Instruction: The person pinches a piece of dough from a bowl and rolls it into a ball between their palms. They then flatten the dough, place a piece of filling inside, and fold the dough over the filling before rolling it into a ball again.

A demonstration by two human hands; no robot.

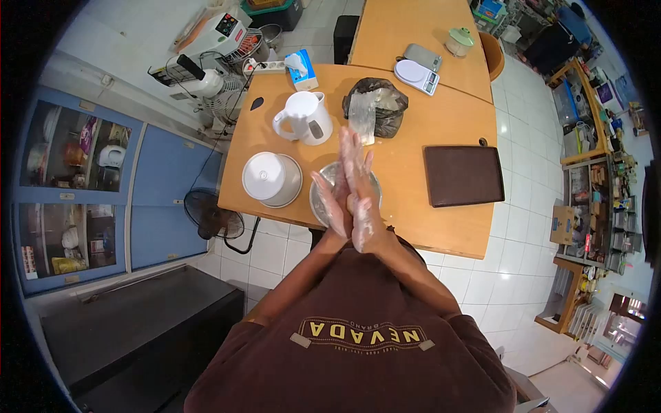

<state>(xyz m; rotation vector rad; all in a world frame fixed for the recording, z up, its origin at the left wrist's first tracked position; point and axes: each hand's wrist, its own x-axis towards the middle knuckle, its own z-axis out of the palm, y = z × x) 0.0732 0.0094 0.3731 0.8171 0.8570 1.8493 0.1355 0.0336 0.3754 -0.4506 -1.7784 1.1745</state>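
My left hand [333,206] and my right hand [361,189] are raised palm to palm, with fingers stretched out. White, floury smears coat both, thickest near the right wrist. Whether anything lies between the palms is hidden. Below them a round metal bowl [374,193] stands by the near table edge, its inside mostly covered by my hands. Just beyond my fingertips lies a clear plastic bag [361,115] against a crumpled black plastic bag [390,122].
On the wooden table [406,224] stand a lidded white tub [265,177], a white electric kettle [308,118], a tissue box [301,71], a kitchen scale [416,76] and a dark brown tray [464,176]. A lidded container [459,43] sits farther back. A black fan [212,213] is at the left.
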